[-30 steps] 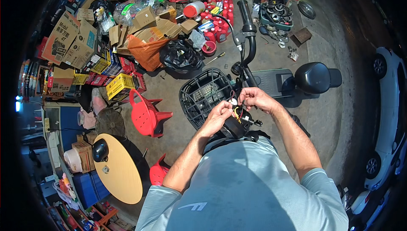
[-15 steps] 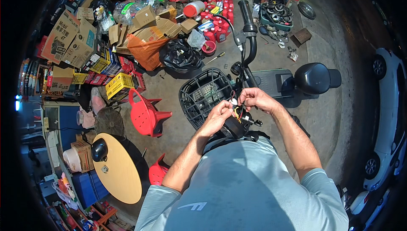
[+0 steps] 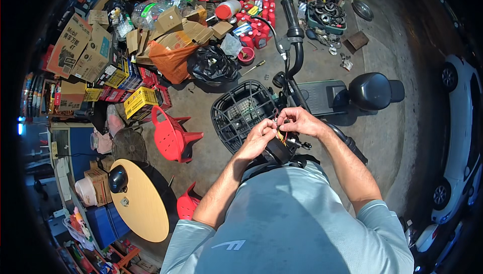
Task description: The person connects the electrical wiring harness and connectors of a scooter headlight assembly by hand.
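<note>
Close together over the front of an electric scooter, my left hand (image 3: 258,139) and my right hand (image 3: 302,122) pinch a small bundle of thin wires (image 3: 281,136), yellow, red and dark. My fingertips nearly meet and hide the wire ends. The black handlebar (image 3: 300,62) with its grip rises just beyond my right hand. Left of my hands is the scooter's black front basket (image 3: 243,104). A small black cylindrical part (image 3: 300,145) with a stub end sits below the wires.
The scooter's seat (image 3: 371,92) is to the right. Red plastic chairs (image 3: 171,135) and a round wooden table (image 3: 143,206) stand left. Cardboard boxes (image 3: 75,48), a black bag (image 3: 214,65) and red bottles (image 3: 260,37) are piled far left. White cars (image 3: 458,138) are at right.
My right hand has shifted slightly left, closer to my left fingertips. The white piece visible between the hands before is now mostly covered. The handlebar's lower grip shows more beside my right forearm.
</note>
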A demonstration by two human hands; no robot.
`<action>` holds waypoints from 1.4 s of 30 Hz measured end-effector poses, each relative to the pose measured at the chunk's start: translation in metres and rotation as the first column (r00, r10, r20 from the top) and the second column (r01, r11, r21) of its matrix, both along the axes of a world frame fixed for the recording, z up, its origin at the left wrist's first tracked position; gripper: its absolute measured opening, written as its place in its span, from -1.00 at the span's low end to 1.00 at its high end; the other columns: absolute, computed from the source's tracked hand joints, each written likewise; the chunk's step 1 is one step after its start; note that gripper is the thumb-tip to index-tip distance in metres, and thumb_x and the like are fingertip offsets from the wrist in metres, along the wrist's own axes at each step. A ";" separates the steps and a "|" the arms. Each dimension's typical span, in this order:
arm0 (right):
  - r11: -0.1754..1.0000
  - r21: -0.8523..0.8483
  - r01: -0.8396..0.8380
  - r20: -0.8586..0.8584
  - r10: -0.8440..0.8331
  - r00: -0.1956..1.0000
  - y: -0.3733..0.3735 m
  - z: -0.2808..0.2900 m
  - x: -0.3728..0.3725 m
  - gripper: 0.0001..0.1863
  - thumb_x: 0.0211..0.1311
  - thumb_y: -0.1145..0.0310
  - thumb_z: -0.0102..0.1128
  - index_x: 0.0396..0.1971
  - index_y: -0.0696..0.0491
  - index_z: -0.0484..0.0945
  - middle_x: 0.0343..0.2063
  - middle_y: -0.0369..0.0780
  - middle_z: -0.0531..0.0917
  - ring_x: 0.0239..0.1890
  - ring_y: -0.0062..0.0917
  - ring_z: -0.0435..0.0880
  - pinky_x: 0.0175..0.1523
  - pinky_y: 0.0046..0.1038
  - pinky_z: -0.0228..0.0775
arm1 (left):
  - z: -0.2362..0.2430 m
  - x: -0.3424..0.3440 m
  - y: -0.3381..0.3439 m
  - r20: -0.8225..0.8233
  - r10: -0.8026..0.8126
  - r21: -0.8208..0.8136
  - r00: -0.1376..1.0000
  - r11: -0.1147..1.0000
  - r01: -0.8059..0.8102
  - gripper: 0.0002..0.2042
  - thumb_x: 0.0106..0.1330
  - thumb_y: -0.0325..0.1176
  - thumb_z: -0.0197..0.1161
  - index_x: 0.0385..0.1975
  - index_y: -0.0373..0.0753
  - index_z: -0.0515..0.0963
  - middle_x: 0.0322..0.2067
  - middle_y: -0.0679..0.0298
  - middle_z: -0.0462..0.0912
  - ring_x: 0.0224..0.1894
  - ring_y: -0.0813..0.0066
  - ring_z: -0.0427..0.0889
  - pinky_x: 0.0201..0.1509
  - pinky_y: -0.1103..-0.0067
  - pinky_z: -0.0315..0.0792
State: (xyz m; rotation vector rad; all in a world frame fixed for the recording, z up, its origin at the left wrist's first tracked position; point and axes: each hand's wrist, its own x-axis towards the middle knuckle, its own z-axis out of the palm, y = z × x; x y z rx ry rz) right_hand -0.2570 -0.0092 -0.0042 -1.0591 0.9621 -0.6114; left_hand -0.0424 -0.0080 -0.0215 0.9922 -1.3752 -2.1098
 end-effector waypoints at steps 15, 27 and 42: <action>0.986 -0.140 0.086 -0.075 -0.098 0.992 0.010 -0.005 0.010 -0.89 0.09 0.54 0.29 -0.34 0.15 0.61 -0.43 -0.36 0.64 -0.43 -0.79 0.49 -0.32 -0.67 0.37 | -0.011 0.001 -0.001 0.006 -0.013 0.059 1.000 0.998 0.013 -0.79 0.42 -0.34 0.04 -0.05 -0.28 0.40 -0.26 0.37 0.56 -0.24 0.75 0.46 -0.11 0.72 0.34; 0.978 -0.167 0.123 -0.128 -0.146 0.981 0.012 0.007 0.009 -0.89 0.09 0.52 0.27 -0.34 0.10 0.63 -0.51 -0.44 0.58 -0.55 -0.87 0.34 -0.47 -0.71 0.20 | -0.005 0.000 -0.002 -0.039 -0.006 0.093 0.999 0.996 0.010 -0.82 0.40 -0.40 0.07 -0.07 -0.28 0.41 -0.27 0.35 0.57 -0.22 0.72 0.46 -0.09 0.69 0.35; 0.920 -0.363 0.146 -0.342 -0.278 0.898 0.016 0.003 0.006 -0.70 -0.01 0.56 0.13 -0.19 0.11 0.60 -0.32 -0.26 0.58 -0.48 -0.65 0.50 -0.32 -0.58 0.40 | -0.004 0.001 -0.001 -0.035 -0.002 0.055 0.999 0.999 0.004 -0.85 0.41 -0.38 0.06 -0.14 -0.29 0.41 -0.29 0.32 0.57 -0.19 0.65 0.52 -0.05 0.67 0.37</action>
